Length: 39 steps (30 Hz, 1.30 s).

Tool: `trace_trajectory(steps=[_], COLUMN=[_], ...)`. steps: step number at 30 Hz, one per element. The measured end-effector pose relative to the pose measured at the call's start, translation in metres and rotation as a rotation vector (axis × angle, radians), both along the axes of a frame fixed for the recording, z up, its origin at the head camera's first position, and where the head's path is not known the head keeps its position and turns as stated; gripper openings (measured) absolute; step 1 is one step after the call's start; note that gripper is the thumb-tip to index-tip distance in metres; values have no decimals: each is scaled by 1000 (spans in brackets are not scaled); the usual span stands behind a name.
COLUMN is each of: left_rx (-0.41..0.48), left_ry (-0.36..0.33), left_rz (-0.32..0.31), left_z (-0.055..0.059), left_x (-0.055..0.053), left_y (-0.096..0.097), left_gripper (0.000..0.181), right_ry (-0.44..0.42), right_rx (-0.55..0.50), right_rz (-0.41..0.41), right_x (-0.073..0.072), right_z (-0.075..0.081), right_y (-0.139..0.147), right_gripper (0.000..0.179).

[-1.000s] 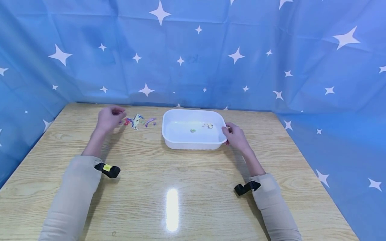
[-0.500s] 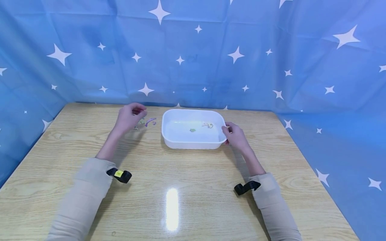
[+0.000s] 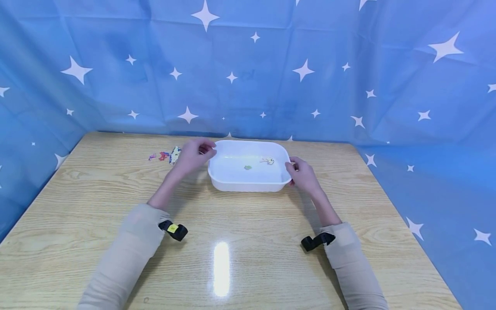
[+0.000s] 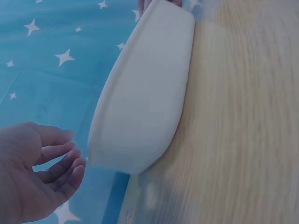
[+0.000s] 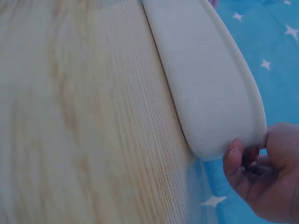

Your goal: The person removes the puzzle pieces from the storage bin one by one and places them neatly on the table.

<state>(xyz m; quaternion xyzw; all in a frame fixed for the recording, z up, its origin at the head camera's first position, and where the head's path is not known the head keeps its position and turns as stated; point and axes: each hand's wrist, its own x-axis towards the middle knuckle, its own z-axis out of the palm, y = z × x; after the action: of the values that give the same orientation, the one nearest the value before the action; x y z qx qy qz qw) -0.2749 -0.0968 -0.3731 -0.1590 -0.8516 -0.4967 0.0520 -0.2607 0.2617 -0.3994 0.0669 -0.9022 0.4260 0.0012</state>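
A white plastic basin (image 3: 248, 187) stands on the table; inside lie a small green piece (image 3: 248, 167) and a pale piece with dark markings (image 3: 268, 161). My right hand (image 3: 304, 175) grips its right end, with the thumb at the rim and fingers curled under it in the right wrist view. At the opposite end my left hand (image 3: 193, 156) hovers close to the rim. In the left wrist view its fingers (image 4: 60, 175) are loosely bent, a small gap from the basin wall, and nothing shows between them.
Left of the left hand lie a purple piece (image 3: 152, 157), a red piece (image 3: 163, 156) and a larger pale and blue piece (image 3: 175, 155), partly hidden by the hand. A blue star-patterned cloth (image 3: 248, 77) hangs behind the wooden table (image 3: 263, 258).
My left hand has moved right, from beside the small colourful pieces, over them, to the basin's left rim. The right hand and the basin have stayed in place.
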Motion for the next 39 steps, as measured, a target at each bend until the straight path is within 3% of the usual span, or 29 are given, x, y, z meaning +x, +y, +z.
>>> trace_trajectory(steps=[10,18,32,39], left_rx=[-19,-14,-88,-145], left_ry=[24,41,-48,-154], left_rz=[-68,-89,-108,-142], left_z=[-1,-8,-13,-17], left_x=[-1,-8,-22,-27], left_y=[33,53,83,93], left_gripper=[23,22,24,24], right_ry=[-4,-5,-7,-2], right_rx=[-5,-9,-2,-2], right_rz=[-1,5,-7,-2], right_x=[0,0,0,0], right_z=[0,0,1,1], right_y=[0,0,0,0], right_gripper=[43,43,42,42])
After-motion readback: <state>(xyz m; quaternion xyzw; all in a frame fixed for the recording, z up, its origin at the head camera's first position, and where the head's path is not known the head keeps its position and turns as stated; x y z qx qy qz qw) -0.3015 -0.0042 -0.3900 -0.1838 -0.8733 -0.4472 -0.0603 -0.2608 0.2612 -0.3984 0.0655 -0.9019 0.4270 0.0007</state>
